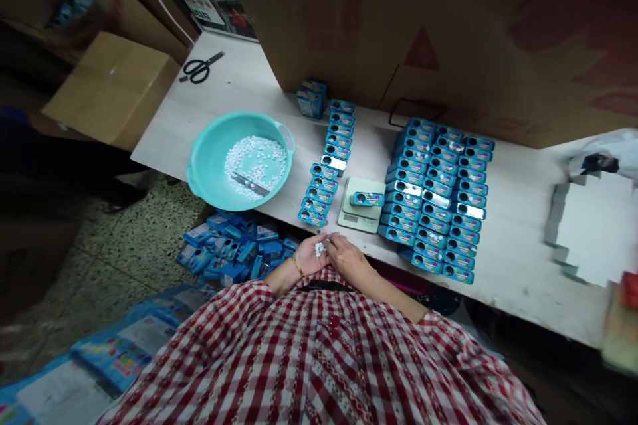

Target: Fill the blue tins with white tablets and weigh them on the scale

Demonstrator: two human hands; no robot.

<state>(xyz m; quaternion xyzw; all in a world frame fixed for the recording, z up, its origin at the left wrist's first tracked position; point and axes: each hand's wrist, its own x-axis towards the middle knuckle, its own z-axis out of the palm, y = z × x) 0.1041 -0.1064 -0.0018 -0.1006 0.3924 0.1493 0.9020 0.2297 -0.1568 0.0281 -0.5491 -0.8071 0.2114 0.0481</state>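
Observation:
Small white pellets (319,250) lie in the cupped palm of my left hand (308,257), which is held close to my body at the table edge. My right hand (347,259) is beside it, fingers bent together at the pellets; whatever is between them is hidden. Just beyond my hands, a blue tin (367,199) with a dark round opening lies on a pale kitchen scale (359,220). To the left, a turquoise basin (209,159) holds many more white pellets and a flat metallic strip.
A row of blue tins (319,196) runs left of the scale, and several packed rows of tins (433,196) stand right. Black scissors (198,70) lie at the far left. A large cardboard box (399,33) borders the table's back. More blue packages (234,246) are piled below.

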